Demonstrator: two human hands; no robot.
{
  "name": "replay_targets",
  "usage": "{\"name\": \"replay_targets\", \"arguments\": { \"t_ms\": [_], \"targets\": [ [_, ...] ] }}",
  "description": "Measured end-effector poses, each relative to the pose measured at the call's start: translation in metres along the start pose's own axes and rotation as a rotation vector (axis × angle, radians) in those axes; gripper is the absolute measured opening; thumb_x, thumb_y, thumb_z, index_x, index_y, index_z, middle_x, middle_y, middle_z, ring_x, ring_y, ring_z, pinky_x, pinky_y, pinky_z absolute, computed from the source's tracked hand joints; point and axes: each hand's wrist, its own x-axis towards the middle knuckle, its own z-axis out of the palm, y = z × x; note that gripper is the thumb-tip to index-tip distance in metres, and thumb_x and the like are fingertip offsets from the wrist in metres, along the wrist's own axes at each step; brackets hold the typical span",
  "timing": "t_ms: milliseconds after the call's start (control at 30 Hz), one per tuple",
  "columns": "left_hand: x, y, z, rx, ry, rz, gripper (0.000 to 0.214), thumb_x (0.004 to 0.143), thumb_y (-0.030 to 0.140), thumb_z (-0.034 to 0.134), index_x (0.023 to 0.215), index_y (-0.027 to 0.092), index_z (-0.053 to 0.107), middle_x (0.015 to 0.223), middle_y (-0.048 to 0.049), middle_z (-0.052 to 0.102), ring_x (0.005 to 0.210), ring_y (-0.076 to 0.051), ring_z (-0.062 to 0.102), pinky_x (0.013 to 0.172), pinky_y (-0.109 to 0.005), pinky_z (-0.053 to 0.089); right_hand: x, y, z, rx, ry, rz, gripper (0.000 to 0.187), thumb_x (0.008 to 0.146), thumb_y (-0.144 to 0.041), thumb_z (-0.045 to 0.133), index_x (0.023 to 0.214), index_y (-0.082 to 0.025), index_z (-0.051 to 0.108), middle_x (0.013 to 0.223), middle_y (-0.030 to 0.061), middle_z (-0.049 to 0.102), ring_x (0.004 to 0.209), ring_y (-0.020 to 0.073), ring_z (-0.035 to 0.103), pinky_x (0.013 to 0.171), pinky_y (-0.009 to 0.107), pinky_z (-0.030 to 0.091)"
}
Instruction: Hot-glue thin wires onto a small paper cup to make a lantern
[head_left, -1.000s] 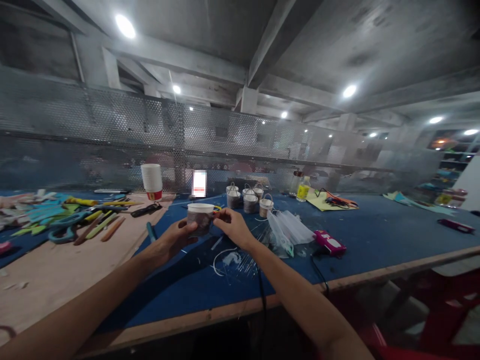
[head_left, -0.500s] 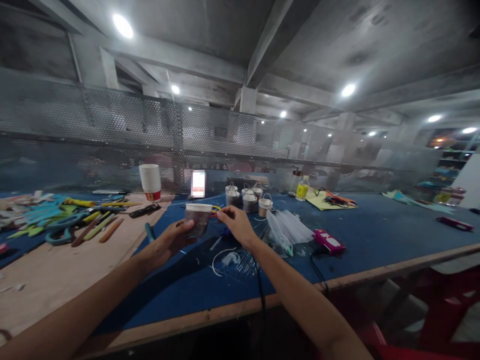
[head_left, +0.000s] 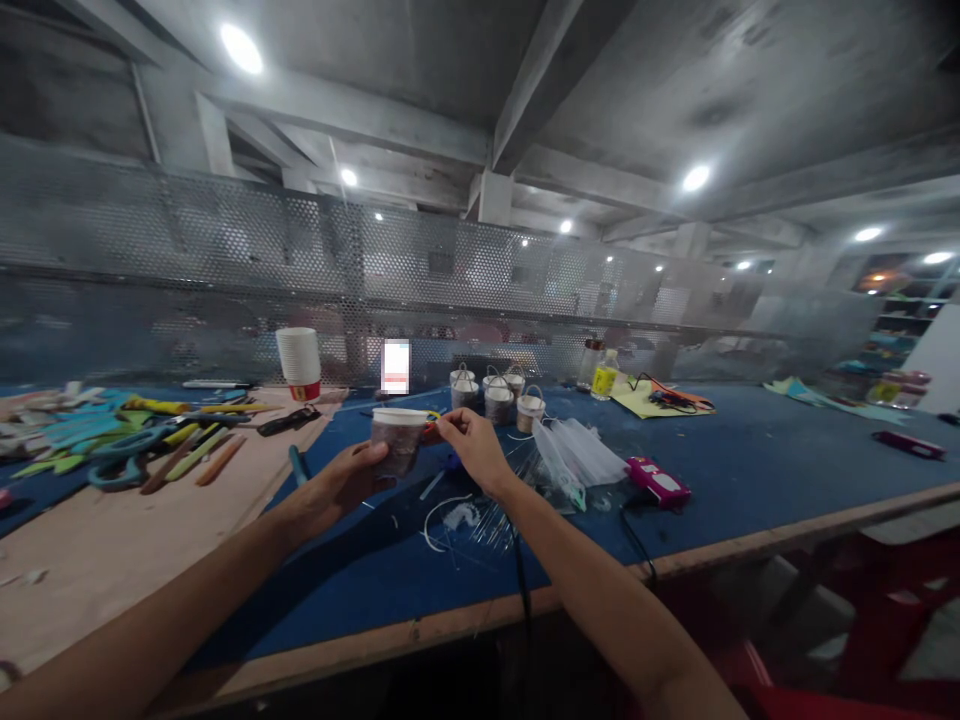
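Observation:
My left hand (head_left: 349,478) is wrapped round a small paper cup (head_left: 397,445) with a brown-grey covering and a white rim, held upright above the blue table. Beside the cup's right rim, my right hand (head_left: 469,445) has its thumb and index finger pinched together. A thin yellow piece (head_left: 433,415) shows between those fingertips and the rim; whether they grip it I cannot tell. Several similar small cups with looped handles (head_left: 498,402) stand further back. Below the hands lie clear thin strips (head_left: 491,525) and a white curved strip (head_left: 429,530).
On the left, a board (head_left: 247,480) carries scissors (head_left: 124,460), coloured sticks and a stack of paper cups (head_left: 298,355). A plastic bag (head_left: 581,455), a magenta device (head_left: 658,482) with a black cord and a yellow-labelled bottle (head_left: 604,376) are to the right. A perforated metal screen (head_left: 465,265) stands behind.
The cup has turned or tilted very slightly in my left hand, and my right fingertips have shifted a little beside its rim. The other things on the table lie as before.

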Motion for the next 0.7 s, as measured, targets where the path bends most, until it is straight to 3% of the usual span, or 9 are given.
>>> {"name": "replay_targets", "arguments": {
  "t_ms": [433,700],
  "targets": [
    [0.0014,-0.0027,-0.0024,0.013,-0.034,0.01,0.049,0.087,0.046,0.076,0.129,0.021,0.077,0.135,-0.0122,0.075,0.117,-0.031,0.069,0.092,-0.035,0.054,0.0016,0.0041,-0.0014,-0.162,0.059,-0.008,0.018,0.083,-0.037,0.067,0.083,-0.019,0.065,0.082,0.004,0.076,0.08,0.0211,0.073,0.077,0.032,0.056],
    [0.0032,-0.0063,-0.0052,0.026,-0.078,0.01,0.052,0.086,0.046,0.076,0.131,0.021,0.075,0.136,-0.0128,0.074,0.126,-0.034,0.065,0.103,-0.041,0.05,-0.0001,0.0016,-0.0003,-0.164,0.058,-0.005,0.027,0.083,-0.045,0.072,0.083,-0.019,0.066,0.081,0.005,0.075,0.079,0.0221,0.073,0.076,0.033,0.056]
  ]
}}
